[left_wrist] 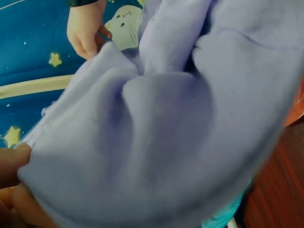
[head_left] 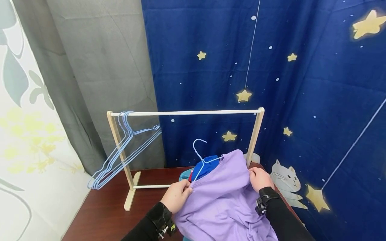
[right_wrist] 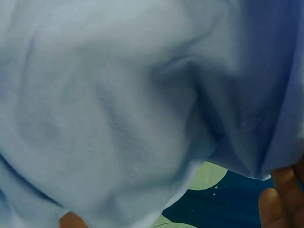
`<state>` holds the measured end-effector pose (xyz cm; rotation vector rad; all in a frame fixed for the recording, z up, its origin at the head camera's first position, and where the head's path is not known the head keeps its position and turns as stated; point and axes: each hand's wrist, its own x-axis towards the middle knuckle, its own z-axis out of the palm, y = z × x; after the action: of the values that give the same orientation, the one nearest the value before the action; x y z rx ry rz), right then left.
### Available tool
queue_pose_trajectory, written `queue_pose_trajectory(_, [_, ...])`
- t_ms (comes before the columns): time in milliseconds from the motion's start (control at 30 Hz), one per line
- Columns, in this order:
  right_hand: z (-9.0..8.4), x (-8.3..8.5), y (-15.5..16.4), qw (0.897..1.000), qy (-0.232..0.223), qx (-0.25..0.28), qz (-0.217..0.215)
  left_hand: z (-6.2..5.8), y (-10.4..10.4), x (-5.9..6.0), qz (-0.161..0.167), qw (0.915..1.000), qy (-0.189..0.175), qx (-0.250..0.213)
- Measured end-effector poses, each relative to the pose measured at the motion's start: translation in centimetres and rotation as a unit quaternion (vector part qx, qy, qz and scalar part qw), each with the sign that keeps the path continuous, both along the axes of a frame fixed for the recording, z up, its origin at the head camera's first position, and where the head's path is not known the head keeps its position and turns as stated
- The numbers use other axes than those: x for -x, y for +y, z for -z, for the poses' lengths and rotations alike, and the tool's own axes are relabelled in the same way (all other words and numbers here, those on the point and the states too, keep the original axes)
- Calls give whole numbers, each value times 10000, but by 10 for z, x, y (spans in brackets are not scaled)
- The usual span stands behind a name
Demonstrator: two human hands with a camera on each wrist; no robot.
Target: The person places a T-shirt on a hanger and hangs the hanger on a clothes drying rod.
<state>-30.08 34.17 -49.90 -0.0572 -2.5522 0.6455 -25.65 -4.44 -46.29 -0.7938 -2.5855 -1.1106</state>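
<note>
Currently both hands, left hand (head_left: pixel 176 195) and right hand (head_left: pixel 260 178), pinch the purple fleece garment (head_left: pixel 224 201); the thin blue wire hanger (head_left: pixel 201 157) may slip from its neckline.

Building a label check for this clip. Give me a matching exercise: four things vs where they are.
Things:
1. purple garment
2. bunch of empty hangers
3. single blue hanger
4. wooden rack

Places:
A. hooked on the rack's left end
B. standing on the brown table
C. gripped by left hand and right hand
D. sticking up out of the garment's neck

Pairs: 1-C, 2-A, 3-D, 4-B
</note>
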Motion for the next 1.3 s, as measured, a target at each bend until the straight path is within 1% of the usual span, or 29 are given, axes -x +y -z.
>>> queue_pose_trajectory(67, [-7, 1, -2, 9996, 251, 104, 8, -1, 2, -1, 34, 10000, 5, 29])
queue_pose_trajectory(133, [-17, 3, -8, 9985, 511, 179, -71, -2, 3, -2, 57, 10000, -12, 45])
queue_pose_trajectory(200, [-29, 7, -17, 9966, 744, 179, -295, -3, 5, -3, 77, 9999, -1, 76])
queue_pose_trajectory(267, [-40, 11, -30, 9942, 906, 37, -584, -5, 6, -5, 108, 9999, 21, 96])
queue_pose_trajectory(400, [-58, 15, -57, 9880, 921, -379, -1181, -7, 9, -10, 165, 9997, 79, 173])
queue_pose_trajectory(467, [-63, 15, -67, 9861, 773, -566, -1360, -8, 11, -11, 199, 9996, 51, 190])
queue_pose_trajectory(567, [-64, 17, -77, 9824, 559, -789, -1600, -9, 13, -13, 250, 9994, 3, 238])
queue_pose_trajectory(667, [-64, 18, -84, 9828, 331, -906, -1577, -11, 14, -16, 272, 9992, 20, 294])
queue_pose_trajectory(800, [-65, 20, -87, 9869, 200, -933, -1302, -12, 13, -18, 234, 9991, 103, 330])
queue_pose_trajectory(1000, [-69, 22, -84, 9888, 315, -957, -1101, -10, 11, -24, 141, 9990, 264, 321])
queue_pose_trajectory(1167, [-72, 22, -79, 9888, 352, -977, -1075, -11, 6, -30, 148, 9990, 151, 382])
queue_pose_trajectory(1300, [-73, 22, -74, 9897, 377, -931, -1022, -12, 0, -34, 235, 9988, -84, 429])
